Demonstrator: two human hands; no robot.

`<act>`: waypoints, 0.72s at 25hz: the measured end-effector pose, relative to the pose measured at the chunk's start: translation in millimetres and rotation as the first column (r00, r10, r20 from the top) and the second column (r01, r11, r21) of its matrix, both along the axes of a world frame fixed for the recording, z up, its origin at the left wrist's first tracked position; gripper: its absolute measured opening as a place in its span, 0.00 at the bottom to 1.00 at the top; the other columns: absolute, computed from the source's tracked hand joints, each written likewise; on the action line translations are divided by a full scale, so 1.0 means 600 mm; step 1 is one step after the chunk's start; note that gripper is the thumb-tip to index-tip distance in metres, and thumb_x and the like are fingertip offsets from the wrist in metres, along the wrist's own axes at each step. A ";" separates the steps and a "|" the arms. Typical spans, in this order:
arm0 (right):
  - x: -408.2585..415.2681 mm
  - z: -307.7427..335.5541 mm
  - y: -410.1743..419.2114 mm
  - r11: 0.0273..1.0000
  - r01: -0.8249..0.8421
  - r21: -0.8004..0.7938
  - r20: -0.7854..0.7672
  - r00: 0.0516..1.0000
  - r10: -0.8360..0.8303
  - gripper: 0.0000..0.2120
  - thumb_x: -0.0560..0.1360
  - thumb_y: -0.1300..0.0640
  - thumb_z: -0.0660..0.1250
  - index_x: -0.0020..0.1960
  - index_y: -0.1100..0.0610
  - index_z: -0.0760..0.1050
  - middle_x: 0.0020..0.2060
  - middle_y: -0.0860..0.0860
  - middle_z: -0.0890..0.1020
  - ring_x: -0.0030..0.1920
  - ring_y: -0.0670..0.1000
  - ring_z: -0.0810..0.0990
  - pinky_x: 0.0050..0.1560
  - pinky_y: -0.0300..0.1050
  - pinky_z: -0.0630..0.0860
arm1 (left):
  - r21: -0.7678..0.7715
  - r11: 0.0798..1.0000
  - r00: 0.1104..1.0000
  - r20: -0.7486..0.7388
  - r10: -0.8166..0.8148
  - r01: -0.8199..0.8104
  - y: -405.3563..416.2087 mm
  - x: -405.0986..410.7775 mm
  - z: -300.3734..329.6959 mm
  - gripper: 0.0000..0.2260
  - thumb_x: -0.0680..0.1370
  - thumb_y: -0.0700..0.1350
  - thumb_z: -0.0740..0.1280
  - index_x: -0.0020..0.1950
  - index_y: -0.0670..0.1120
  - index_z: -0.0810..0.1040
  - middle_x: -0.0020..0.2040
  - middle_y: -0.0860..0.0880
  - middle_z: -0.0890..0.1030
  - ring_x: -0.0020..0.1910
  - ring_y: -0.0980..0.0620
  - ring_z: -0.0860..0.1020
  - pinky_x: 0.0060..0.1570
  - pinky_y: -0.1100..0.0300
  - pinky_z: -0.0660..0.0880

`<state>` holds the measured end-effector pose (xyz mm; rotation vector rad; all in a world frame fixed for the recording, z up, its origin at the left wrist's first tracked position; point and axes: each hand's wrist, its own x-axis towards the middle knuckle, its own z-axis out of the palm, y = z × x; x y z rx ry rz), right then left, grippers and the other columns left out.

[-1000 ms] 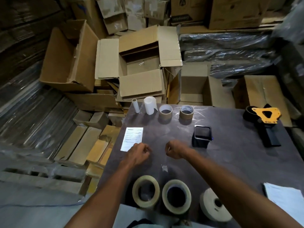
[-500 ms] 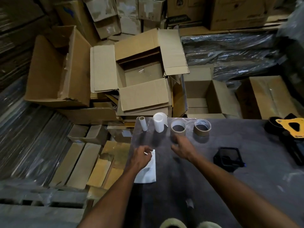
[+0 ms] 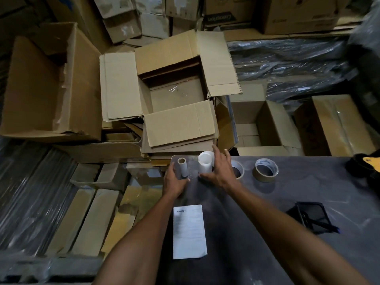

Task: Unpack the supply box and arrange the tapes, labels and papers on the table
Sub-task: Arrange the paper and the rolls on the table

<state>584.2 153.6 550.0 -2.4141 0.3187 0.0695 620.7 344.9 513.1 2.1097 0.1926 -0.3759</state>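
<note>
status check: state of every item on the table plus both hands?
left hand: at the thin cardboard tube, grip unclear
right hand: fingers round the white roll
thin cardboard tube: upright
white roll: upright
brown tape roll: lying flat
second tape roll: flat, partly hidden by right hand
paper sheet: flat, printed side up
black tray: flat, pen on it
open cardboard box: flaps open, looks empty

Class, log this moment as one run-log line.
left hand: at thin tube | right hand: around white roll | paper: flat on table
</note>
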 end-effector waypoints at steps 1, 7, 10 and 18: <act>0.007 -0.006 0.005 1.000 -0.008 -0.004 -0.003 1.000 0.008 0.52 0.66 0.44 0.78 0.79 0.50 0.49 0.78 0.54 0.58 0.79 0.59 0.48 0.76 0.61 0.56 | -0.036 0.999 1.000 0.007 -0.005 0.005 0.000 0.016 -0.011 0.46 0.67 0.42 0.80 0.79 0.53 0.59 0.77 0.46 0.66 0.75 0.44 0.65 0.71 0.42 0.68; 0.020 -0.017 0.029 0.997 -0.044 -0.061 0.036 0.998 0.046 0.30 0.75 0.54 0.70 0.74 0.52 0.61 0.68 0.56 0.71 0.69 0.56 0.67 0.67 0.55 0.70 | -0.079 0.996 0.999 -0.003 -0.045 0.044 -0.018 0.057 -0.047 0.28 0.69 0.43 0.79 0.68 0.51 0.75 0.64 0.48 0.79 0.63 0.45 0.77 0.61 0.48 0.77; 0.016 -0.012 0.032 0.998 -0.050 -0.035 0.039 0.998 0.051 0.24 0.76 0.55 0.69 0.68 0.51 0.65 0.65 0.55 0.74 0.65 0.56 0.72 0.64 0.54 0.73 | -0.106 0.992 0.997 0.017 -0.069 0.071 -0.017 0.046 -0.056 0.23 0.72 0.42 0.76 0.66 0.48 0.77 0.61 0.47 0.80 0.61 0.46 0.78 0.60 0.49 0.77; -0.097 -0.008 0.010 0.999 -0.040 -0.026 0.067 0.997 0.042 0.19 0.75 0.55 0.68 0.65 0.50 0.69 0.62 0.53 0.77 0.61 0.54 0.76 0.60 0.49 0.75 | -0.177 0.977 0.992 -0.020 -0.128 0.123 -0.026 -0.051 -0.014 0.22 0.74 0.44 0.75 0.67 0.47 0.77 0.60 0.49 0.80 0.60 0.49 0.77 0.61 0.50 0.76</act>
